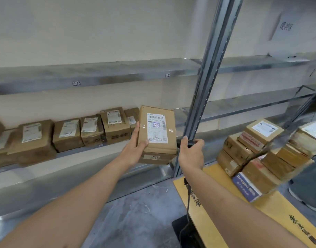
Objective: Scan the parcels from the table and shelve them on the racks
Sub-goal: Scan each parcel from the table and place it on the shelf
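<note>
The left hand (135, 143) holds a cardboard parcel (157, 135) up in the air in front of the rack (92, 76), thumb curled over its labelled face and the other fingers hidden behind its left side. The parcel's white shipping label (156, 127) faces the camera. Just beside the parcel's lower right corner, the right hand (190, 151) wraps its fingers round a black scanner (186, 143), whose cable (188, 199) hangs down past the forearm. A row of shelved parcels (67, 133) lines the rack's lower shelf, running towards its left end. More stacked parcels (257, 154) crowd the far edge of the yellow surface (216, 212) on the right.
</note>
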A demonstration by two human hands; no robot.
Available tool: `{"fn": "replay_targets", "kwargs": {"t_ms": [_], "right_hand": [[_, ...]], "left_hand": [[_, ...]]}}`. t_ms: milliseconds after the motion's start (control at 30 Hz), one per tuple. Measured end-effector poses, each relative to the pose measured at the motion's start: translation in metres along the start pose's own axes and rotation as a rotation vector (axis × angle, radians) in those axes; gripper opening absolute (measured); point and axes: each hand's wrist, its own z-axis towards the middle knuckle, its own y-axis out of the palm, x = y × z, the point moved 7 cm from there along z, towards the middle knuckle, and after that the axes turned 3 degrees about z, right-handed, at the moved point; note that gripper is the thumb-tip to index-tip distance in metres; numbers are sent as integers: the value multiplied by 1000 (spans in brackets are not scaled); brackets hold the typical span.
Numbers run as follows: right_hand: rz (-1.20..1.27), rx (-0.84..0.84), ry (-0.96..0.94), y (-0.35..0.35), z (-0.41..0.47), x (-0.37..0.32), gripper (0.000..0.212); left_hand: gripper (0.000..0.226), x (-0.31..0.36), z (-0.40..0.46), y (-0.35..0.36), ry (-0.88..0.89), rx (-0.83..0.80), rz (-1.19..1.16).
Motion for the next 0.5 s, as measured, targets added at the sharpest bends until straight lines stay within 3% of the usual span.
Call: {"fn": "replay_targets", "kwargs": {"t_ms": [500], "right_hand": [[67,117,127,68,106,-28,36]], "left_hand": [[79,-13,140,-1,41,-94,20]]}}
